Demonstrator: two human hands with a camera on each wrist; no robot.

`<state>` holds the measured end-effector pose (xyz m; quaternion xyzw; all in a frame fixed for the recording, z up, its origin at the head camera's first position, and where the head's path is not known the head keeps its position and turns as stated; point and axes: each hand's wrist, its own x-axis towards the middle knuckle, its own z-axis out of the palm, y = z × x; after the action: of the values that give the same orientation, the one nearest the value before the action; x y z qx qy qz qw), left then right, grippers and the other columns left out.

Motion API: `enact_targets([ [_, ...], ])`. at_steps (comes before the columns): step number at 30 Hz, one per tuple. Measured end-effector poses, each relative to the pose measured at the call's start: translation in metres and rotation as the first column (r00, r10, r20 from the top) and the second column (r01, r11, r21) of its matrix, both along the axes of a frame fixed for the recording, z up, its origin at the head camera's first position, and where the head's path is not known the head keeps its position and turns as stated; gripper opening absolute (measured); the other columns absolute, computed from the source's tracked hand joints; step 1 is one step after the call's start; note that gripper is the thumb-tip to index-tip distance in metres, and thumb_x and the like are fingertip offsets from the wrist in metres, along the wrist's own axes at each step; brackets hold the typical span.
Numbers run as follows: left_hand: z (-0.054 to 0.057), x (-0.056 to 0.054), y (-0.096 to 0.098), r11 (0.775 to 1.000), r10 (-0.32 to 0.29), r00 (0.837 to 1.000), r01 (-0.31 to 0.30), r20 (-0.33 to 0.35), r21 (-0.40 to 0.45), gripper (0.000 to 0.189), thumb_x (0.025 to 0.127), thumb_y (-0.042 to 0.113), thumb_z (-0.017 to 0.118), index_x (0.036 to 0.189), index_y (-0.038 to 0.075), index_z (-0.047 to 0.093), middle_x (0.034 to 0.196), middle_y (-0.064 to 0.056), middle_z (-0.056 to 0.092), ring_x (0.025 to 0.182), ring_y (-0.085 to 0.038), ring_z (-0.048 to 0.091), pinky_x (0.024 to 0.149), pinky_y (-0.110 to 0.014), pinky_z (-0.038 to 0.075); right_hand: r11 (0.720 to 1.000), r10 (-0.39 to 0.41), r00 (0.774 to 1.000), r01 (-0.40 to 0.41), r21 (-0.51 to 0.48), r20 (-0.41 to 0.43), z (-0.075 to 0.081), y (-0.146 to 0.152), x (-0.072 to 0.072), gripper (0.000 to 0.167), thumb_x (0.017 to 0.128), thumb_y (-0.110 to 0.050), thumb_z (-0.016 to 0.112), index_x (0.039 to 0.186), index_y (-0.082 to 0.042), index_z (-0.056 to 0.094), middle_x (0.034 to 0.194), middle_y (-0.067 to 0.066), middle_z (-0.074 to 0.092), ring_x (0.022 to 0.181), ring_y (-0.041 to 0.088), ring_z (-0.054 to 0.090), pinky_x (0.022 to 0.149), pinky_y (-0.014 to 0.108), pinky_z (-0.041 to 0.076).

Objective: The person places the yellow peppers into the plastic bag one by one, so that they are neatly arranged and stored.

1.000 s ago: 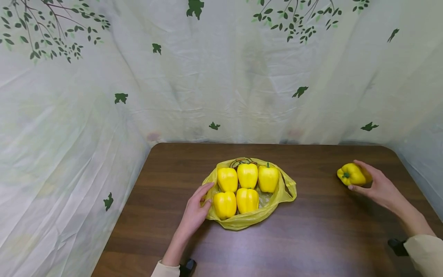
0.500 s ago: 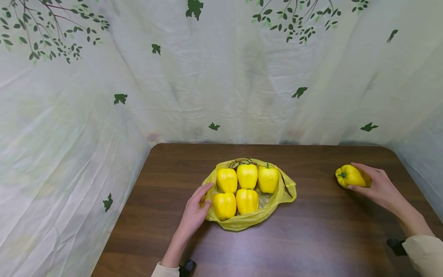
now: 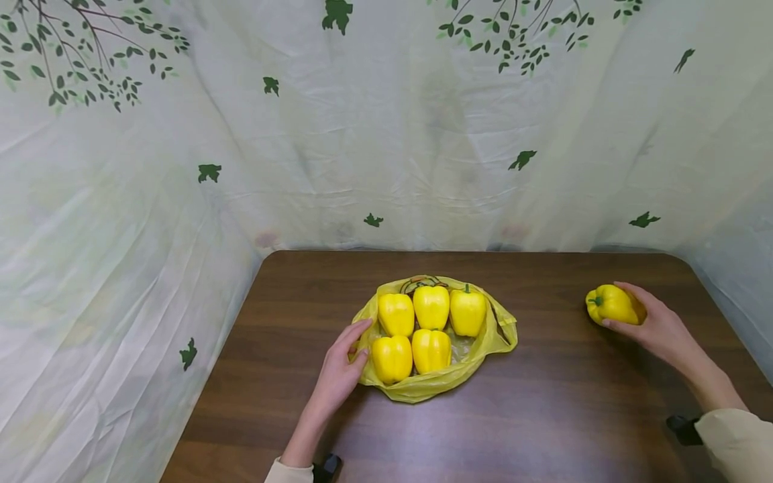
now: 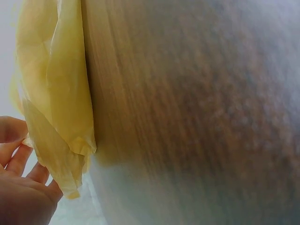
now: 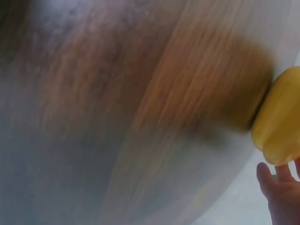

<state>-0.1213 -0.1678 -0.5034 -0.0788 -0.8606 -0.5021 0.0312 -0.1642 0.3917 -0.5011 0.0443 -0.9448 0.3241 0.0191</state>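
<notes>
In the head view, a yellow plastic bag [image 3: 435, 387] lies spread on the table with its mouth rolled wide. Several yellow bell peppers [image 3: 431, 307] stand inside it in two rows. My left hand [image 3: 339, 372] pinches the bag's left rim between thumb and fingers; the left wrist view shows these fingers at the edge of the yellow film [image 4: 56, 84]. Far to the right, my right hand [image 3: 661, 332] grips a single yellow bell pepper [image 3: 611, 304] from its right side, its green stem facing left. The right wrist view catches part of this pepper [image 5: 281, 117] above the fingertips.
A dark brown wooden table [image 3: 537, 409] carries everything, its rounded far corners against a pale cloth backdrop [image 3: 386, 134] printed with leaves. Bare wood lies between the bag and the right hand. Dark devices [image 3: 684, 430] sit at both wrists.
The pepper in my right hand has shifted slightly left and its stem has turned a little, while the right forearm has edged left. My left hand and the bag stay in place.
</notes>
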Motion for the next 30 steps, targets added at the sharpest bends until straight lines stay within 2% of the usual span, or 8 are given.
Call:
enact_targets([
  [7, 0.0, 0.0, 0.0, 1.0, 0.007, 1.0, -0.007, 0.015, 0.005, 0.052, 0.09, -0.003, 0.06, 0.139, 0.014, 0.057, 0.14, 0.003, 0.052, 0.129, -0.019, 0.047, 0.096, -0.045, 0.046, 0.999, -0.047, 0.999, 0.047, -0.021, 0.023, 0.001, -0.003, 0.001, 0.085, 0.088, -0.04, 0.073, 0.149, 0.003, 0.031, 0.14, 0.037, 0.035, 0.113, 0.052, 0.039, 0.086, 0.067, 0.034],
  [12, 0.0, 0.0, 0.0, 1.0, 0.001, 1.0, -0.001, -0.004, 0.001, 0.053, 0.09, -0.004, 0.06, 0.139, 0.014, 0.057, 0.141, 0.001, 0.052, 0.129, -0.021, 0.047, 0.095, -0.047, 0.046, 0.996, -0.077, 0.996, 0.079, -0.045, 0.044, 0.004, -0.005, 0.004, 0.085, 0.09, -0.041, 0.07, 0.15, 0.003, 0.029, 0.141, 0.038, 0.035, 0.112, 0.052, 0.04, 0.084, 0.066, 0.037],
  [16, -0.001, 0.0, 0.0, 1.0, 0.002, 1.0, -0.002, -0.003, 0.006, 0.053, 0.09, -0.005, 0.06, 0.139, 0.014, 0.057, 0.141, 0.001, 0.052, 0.129, -0.021, 0.047, 0.096, -0.046, 0.046, 0.993, -0.102, 0.994, 0.105, -0.056, 0.049, 0.008, -0.007, 0.007, 0.082, 0.091, -0.042, 0.068, 0.148, 0.005, 0.031, 0.138, 0.036, 0.039, 0.11, 0.049, 0.042, 0.078, 0.046, 0.044],
  [18, -0.001, 0.0, 0.0, 1.0, 0.004, 1.0, -0.004, 0.0, 0.008, 0.053, 0.09, -0.004, 0.06, 0.139, 0.015, 0.057, 0.14, 0.002, 0.052, 0.129, -0.02, 0.047, 0.096, -0.046, 0.046, 0.991, -0.116, 0.992, 0.12, -0.066, 0.055, 0.009, -0.008, 0.008, 0.082, 0.091, -0.042, 0.067, 0.147, 0.005, 0.032, 0.136, 0.035, 0.041, 0.108, 0.048, 0.044, 0.073, 0.034, 0.042],
  [20, -0.002, 0.0, 0.0, 1.0, 0.005, 1.0, -0.005, -0.001, 0.005, 0.052, 0.09, -0.004, 0.06, 0.139, 0.014, 0.057, 0.14, 0.002, 0.052, 0.129, -0.02, 0.047, 0.096, -0.045, 0.046, 0.988, -0.131, 0.989, 0.136, -0.078, 0.066, 0.01, -0.01, 0.01, 0.082, 0.092, -0.044, 0.066, 0.147, 0.006, 0.031, 0.136, 0.034, 0.041, 0.109, 0.048, 0.044, 0.073, 0.032, 0.042],
  [22, -0.002, 0.0, 0.0, 1.0, 0.003, 1.0, -0.003, -0.009, 0.004, 0.052, 0.09, -0.004, 0.06, 0.139, 0.014, 0.057, 0.14, 0.001, 0.052, 0.129, -0.022, 0.047, 0.096, -0.046, 0.047, 0.984, -0.149, 0.986, 0.155, -0.086, 0.078, 0.01, -0.012, 0.012, 0.083, 0.092, -0.046, 0.064, 0.147, 0.006, 0.03, 0.138, 0.035, 0.04, 0.111, 0.049, 0.044, 0.075, 0.038, 0.045],
  [25, -0.002, 0.0, 0.0, 1.0, -0.002, 1.0, 0.002, -0.02, 0.0, 0.052, 0.089, -0.004, 0.06, 0.139, 0.013, 0.057, 0.141, -0.001, 0.052, 0.129, -0.023, 0.047, 0.095, -0.048, 0.047, 0.977, -0.173, 0.98, 0.183, -0.112, 0.097, 0.01, -0.015, 0.016, 0.086, 0.093, -0.049, 0.061, 0.149, 0.006, 0.026, 0.141, 0.037, 0.036, 0.116, 0.052, 0.04, 0.083, 0.059, 0.044],
  [30, -0.002, 0.0, 0.0, 1.0, 0.002, 1.0, -0.002, -0.014, 0.002, 0.053, 0.089, -0.004, 0.06, 0.139, 0.013, 0.057, 0.14, 0.0, 0.052, 0.129, -0.022, 0.047, 0.095, -0.047, 0.047, 0.961, -0.212, 0.97, 0.229, -0.153, 0.118, 0.009, -0.023, 0.024, 0.088, 0.094, -0.051, 0.059, 0.151, 0.005, 0.021, 0.143, 0.038, 0.032, 0.12, 0.054, 0.037, 0.088, 0.07, 0.038],
])
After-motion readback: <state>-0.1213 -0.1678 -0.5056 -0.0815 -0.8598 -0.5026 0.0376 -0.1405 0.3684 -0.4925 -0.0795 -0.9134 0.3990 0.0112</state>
